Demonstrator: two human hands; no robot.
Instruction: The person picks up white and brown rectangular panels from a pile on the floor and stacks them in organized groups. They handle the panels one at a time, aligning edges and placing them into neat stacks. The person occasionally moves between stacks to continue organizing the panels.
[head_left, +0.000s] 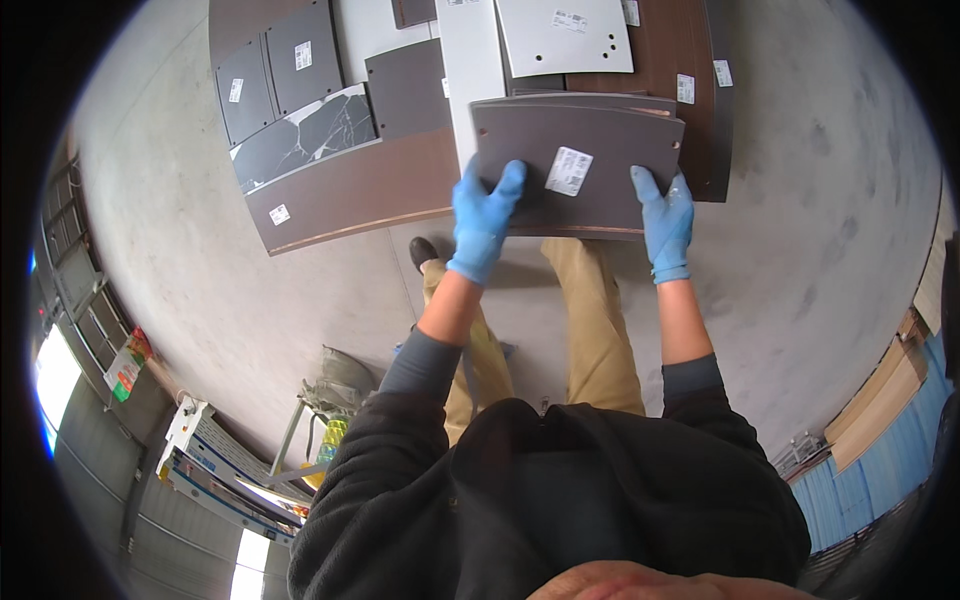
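Head view: left hand, right hand grasping dark panel by opposite ends; probably stiff, heavyish; best held there.

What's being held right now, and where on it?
A dark panel, by its side edges toward the near corners: left hand at left, right hand at right.

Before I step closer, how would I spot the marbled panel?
Find the wide spread of panels. At its left, between the long brown panel below and two dark grey panels above, lies the marbled panel. Unlike those plain-coloured neighbours, it shows branching white veins.
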